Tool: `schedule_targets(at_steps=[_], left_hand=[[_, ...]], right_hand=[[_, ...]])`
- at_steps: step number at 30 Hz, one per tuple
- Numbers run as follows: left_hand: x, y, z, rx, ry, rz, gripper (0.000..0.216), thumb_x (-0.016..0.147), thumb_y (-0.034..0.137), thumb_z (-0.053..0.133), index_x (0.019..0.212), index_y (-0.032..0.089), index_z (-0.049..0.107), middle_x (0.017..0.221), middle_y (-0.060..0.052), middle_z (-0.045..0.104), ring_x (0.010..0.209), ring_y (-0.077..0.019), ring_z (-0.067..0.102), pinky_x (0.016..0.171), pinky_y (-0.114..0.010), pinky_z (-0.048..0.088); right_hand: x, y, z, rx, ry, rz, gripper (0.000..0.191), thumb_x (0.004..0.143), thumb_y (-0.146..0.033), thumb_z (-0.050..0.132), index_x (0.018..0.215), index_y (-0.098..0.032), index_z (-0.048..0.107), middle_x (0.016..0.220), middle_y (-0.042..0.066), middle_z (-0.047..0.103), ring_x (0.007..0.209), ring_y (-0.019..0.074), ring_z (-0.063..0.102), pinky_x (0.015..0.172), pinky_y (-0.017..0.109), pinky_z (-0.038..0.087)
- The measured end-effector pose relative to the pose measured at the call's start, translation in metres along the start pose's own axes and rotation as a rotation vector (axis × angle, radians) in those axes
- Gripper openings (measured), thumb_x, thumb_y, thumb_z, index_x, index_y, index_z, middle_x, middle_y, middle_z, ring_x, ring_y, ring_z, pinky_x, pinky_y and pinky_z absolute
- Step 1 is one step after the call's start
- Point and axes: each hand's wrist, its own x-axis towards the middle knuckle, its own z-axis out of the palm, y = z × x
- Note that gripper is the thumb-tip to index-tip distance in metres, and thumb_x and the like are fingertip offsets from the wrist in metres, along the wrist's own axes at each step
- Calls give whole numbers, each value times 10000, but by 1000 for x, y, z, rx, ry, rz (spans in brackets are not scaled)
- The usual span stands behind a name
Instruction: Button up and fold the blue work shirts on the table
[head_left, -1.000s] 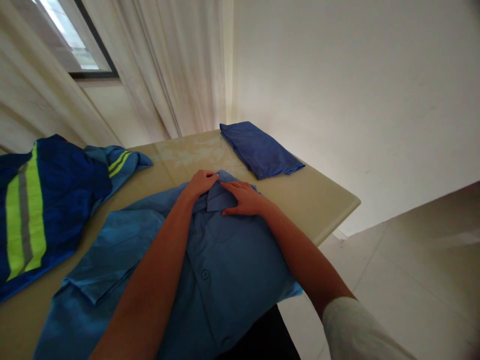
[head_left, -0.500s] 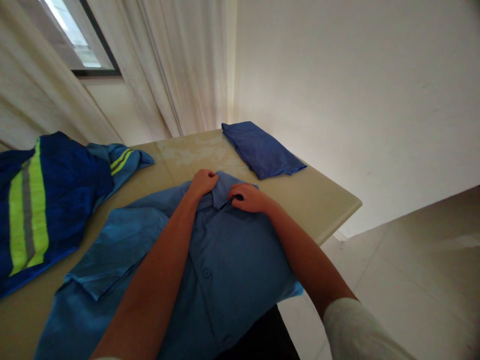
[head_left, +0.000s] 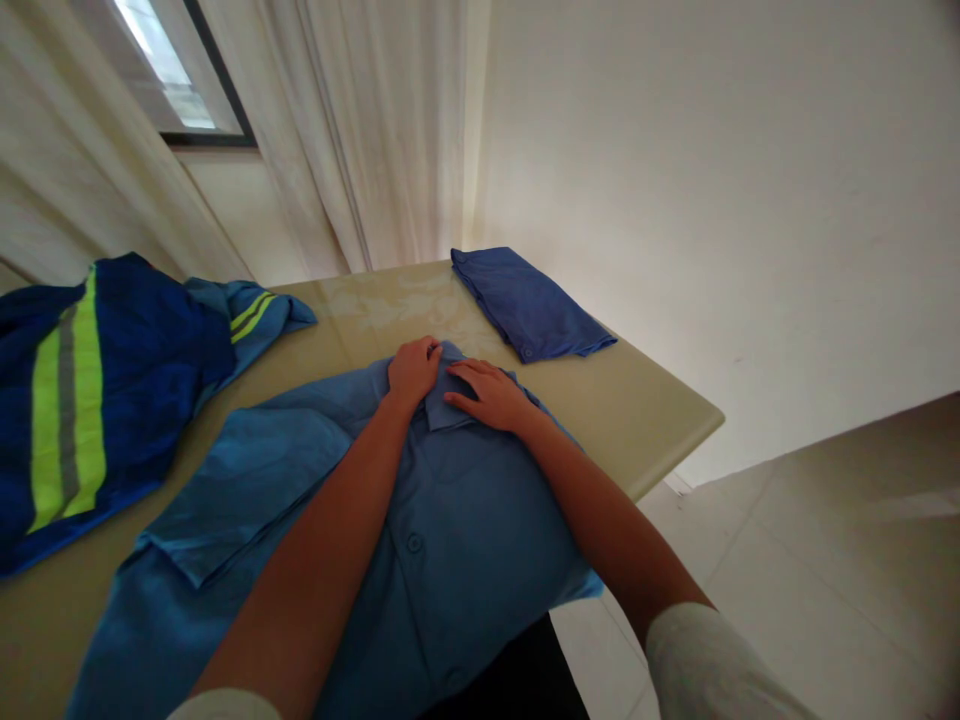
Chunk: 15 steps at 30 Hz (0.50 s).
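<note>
A blue button-up shirt (head_left: 480, 520) lies front up across the table's near side, its collar pointing away from me and one sleeve spread to the left. My left hand (head_left: 415, 372) is closed at the left part of the collar, fingers curled and thumb close to them. Beside it, my right hand (head_left: 491, 396) rests on the right part of the collar (head_left: 444, 412) with its fingers apart and stretched out. A button shows on the front placket below the hands. My forearms cover parts of the shirt.
A folded dark blue garment (head_left: 529, 300) lies at the table's far right. To the left is a blue work garment with yellow-and-grey reflective stripes (head_left: 67, 410). The tan table (head_left: 645, 410) has a corner at right, near a white wall (head_left: 712, 200). Curtains (head_left: 405, 130) hang behind.
My right hand has let go of the collar edge it was pinching and now lies flatter, fingers spread. The collar flap is laid down. My left hand remains at the collar.
</note>
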Motion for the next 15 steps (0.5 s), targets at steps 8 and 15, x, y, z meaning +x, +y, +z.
schedule_targets(at_steps=[8, 15], left_hand=[[-17, 14, -8, 57, 87, 87, 424, 1054, 190, 353, 1367, 144, 634, 1396, -177, 634, 1335, -289, 560, 1136, -411, 429], [-121, 5, -43, 166, 21, 209, 599, 1018, 305, 480, 1605, 199, 431, 1722, -154, 339, 1590, -327, 310, 1287, -511, 265]], right_hand=[[1, 4, 16, -115, -31, -9, 609, 1021, -523, 590, 1533, -193, 564, 1641, 144, 472, 1533, 315, 420, 1272, 490, 301], [-1, 3, 18, -174, 68, 17, 597, 1007, -499, 627, 1522, -206, 558, 1656, 158, 444, 1556, 366, 365, 1279, 585, 225]])
